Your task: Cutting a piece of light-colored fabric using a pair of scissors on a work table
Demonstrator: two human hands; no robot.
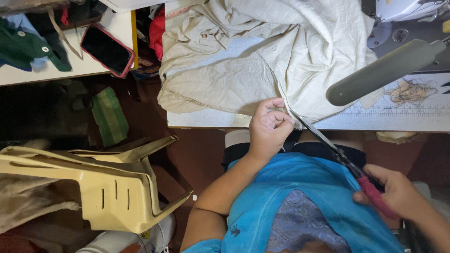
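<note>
Head view, left to right: a phone [107, 49] in a red case lies on a white side table [56, 70] beside green cloth [21, 47]; below it a cream plastic chair [112, 187] lies tipped on its side. On the main table [211, 119] a cream garment [262, 51] is heaped, its lower edge hanging at the near rim. Left hand [268, 129] sits at that rim, fingers curled together, pinching the garment's edge. Scissors [328, 145] run from that pinch point down toward the lap; blades look close to shut, tip right at the cloth. Right hand [398, 194] has its grip wrapped tight on the red handles. A grey lamp arm [384, 70] crosses above a thread tangle [411, 91] on the right. Step in hand, by my reading: trimming or snipping at the garment edge. Next move calls for keeping the cloth taut and guiding the blade tip clear of the pinching fingers.
</note>
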